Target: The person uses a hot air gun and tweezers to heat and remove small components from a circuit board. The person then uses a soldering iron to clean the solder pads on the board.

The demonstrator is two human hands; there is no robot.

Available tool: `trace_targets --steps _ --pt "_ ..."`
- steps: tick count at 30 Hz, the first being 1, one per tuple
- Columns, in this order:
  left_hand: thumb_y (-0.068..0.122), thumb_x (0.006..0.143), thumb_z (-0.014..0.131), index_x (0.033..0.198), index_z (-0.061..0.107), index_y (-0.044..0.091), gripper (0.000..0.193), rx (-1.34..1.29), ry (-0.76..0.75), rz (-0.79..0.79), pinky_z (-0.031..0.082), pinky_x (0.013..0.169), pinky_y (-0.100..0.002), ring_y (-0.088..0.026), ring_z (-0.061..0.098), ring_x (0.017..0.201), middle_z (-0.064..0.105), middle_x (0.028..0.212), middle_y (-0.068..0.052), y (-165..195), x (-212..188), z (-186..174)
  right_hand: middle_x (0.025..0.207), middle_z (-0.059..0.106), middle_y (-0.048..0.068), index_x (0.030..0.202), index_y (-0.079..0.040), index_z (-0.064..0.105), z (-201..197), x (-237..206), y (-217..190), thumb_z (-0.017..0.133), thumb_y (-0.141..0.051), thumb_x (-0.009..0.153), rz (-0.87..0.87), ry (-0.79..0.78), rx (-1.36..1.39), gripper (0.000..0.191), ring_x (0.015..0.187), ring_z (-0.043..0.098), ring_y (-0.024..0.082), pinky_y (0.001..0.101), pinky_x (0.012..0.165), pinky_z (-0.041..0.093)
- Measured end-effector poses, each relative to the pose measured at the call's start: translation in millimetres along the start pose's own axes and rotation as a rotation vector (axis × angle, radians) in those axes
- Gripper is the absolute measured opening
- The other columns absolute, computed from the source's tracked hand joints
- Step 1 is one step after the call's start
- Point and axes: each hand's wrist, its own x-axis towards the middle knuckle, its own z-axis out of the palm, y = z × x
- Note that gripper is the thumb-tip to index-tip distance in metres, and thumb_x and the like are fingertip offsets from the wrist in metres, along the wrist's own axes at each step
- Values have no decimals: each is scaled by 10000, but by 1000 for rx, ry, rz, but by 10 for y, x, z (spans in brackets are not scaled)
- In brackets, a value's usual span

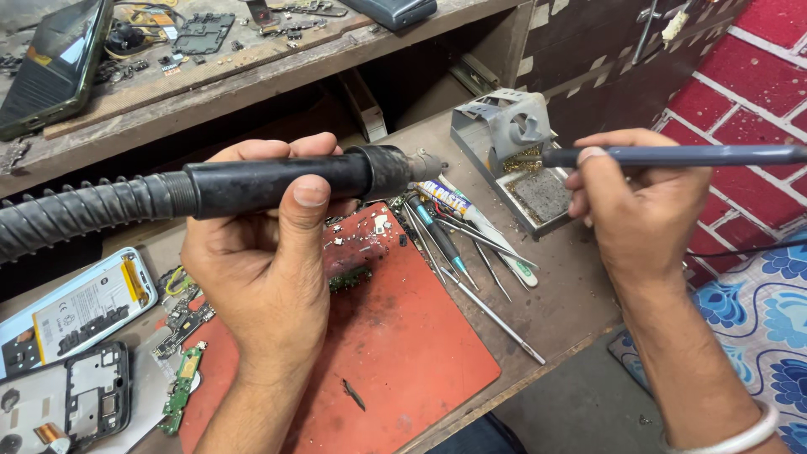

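Note:
My left hand grips a black hot-air wand held level over the bench; its ribbed hose runs off to the left and its metal nozzle points right. My right hand holds a grey-blue soldering iron handle like a pen, its tip end near the soldering iron stand. Below the wand lies a red work mat with a small circuit board partly hidden by my left hand.
Tweezers, screwdrivers and a paste tube lie fanned out right of the mat. An opened phone with its battery, a phone frame and green boards sit at the left. A raised shelf holds a phone and parts.

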Motion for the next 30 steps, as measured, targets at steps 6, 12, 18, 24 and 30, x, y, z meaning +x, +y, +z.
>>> trace_targets --steps 6,12,18,24,30 --pt "82 1102 729 1250 554 -20 250 -8 -10 17 666 831 -276 -153 744 950 742 1202 -204 27 -30 5 837 731 56 1068 2 765 76 -45 21 702 -46 979 -254 -44 -427 119 708 670 111 231 629 503" --pt "88 1082 730 1240 565 -27 256 -15 13 -10 654 807 -269 -146 734 915 745 1188 -205 28 -9 17 813 723 49 1056 -26 776 44 -59 -10 698 -88 976 -227 -32 -400 128 716 648 81 227 644 481" --pt "94 1088 723 1249 563 -21 255 4 8 3 663 812 -275 -146 738 929 744 1194 -203 47 -7 -7 761 722 52 1019 -23 776 51 -72 -10 703 -78 939 -288 -60 -471 122 637 655 89 240 603 478" --pt "88 1078 722 1277 566 -18 274 -12 8 -14 674 864 -302 -149 741 965 742 1196 -203 39 -3 8 776 716 50 1040 -15 772 50 -59 1 705 -78 956 -320 -40 -497 125 634 657 87 235 590 486" --pt "86 1069 722 1281 572 -16 278 10 25 -19 657 847 -292 -143 733 910 747 1182 -201 22 -6 16 779 717 36 1084 -23 777 58 -71 -15 701 -93 981 -244 -33 -435 146 670 641 80 233 599 469"
